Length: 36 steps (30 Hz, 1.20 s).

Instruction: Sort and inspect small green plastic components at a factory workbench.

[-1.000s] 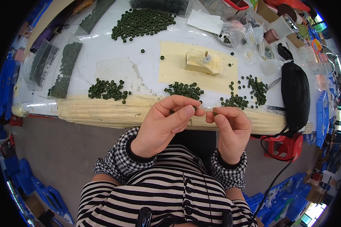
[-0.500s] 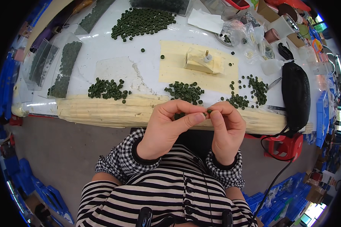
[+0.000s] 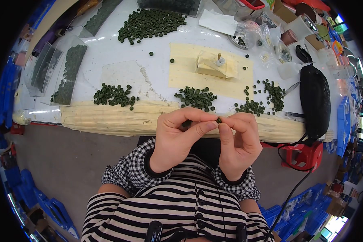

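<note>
Over the table's padded front edge, my left hand (image 3: 179,135) and my right hand (image 3: 240,141) meet at the fingertips. Pinched between both thumbs and forefingers is a small dark green round piece (image 3: 219,120). More dark green shows partly hidden in the curled fingers of my left hand; what it is I cannot make out. Just beyond my left hand lies a heap of the same green pieces (image 3: 195,98). Another heap (image 3: 251,107) sits beyond my right hand, beside a looser scatter (image 3: 275,96). Further left is one more small heap (image 3: 115,95).
A big spread of green pieces (image 3: 151,25) lies at the back. A tape-covered block with a peg (image 3: 211,64) stands mid-table. Clear trays (image 3: 70,74) of pieces are at the left. A black pouch (image 3: 314,103), tweezers (image 3: 292,88) and plastic bags (image 3: 266,44) lie at the right.
My hands have drawn slightly closer. The right fingertips have moved left to meet the left ones, and the small green piece now sits between both hands.
</note>
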Each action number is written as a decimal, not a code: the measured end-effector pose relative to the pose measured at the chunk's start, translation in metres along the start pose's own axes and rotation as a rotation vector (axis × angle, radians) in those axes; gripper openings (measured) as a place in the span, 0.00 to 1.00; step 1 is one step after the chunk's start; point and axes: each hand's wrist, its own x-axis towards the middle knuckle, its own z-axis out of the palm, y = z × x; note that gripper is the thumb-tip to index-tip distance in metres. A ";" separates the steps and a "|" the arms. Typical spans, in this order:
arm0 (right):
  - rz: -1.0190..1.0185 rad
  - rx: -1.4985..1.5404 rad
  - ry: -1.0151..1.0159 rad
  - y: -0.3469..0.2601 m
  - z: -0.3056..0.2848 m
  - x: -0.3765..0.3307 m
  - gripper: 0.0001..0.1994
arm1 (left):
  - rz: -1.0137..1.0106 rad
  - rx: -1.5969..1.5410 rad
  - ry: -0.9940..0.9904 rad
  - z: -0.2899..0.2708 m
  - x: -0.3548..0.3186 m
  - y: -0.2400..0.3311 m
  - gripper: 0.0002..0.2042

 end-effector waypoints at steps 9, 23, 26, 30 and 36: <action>0.112 0.075 -0.066 -0.004 -0.007 -0.002 0.09 | 0.111 0.156 0.009 -0.003 0.002 0.002 0.08; -0.003 0.002 -0.086 -0.006 -0.007 0.000 0.09 | 0.140 0.140 -0.049 -0.008 0.004 0.001 0.08; -0.021 -0.023 -0.086 -0.006 -0.008 -0.001 0.10 | 0.158 0.170 -0.048 -0.008 0.004 0.002 0.08; -0.042 -0.051 -0.108 -0.006 -0.008 0.000 0.11 | 0.169 0.218 -0.043 -0.008 0.004 0.006 0.08; 0.107 0.126 -0.171 -0.004 -0.013 0.001 0.11 | 0.135 0.172 -0.064 -0.009 0.006 0.004 0.08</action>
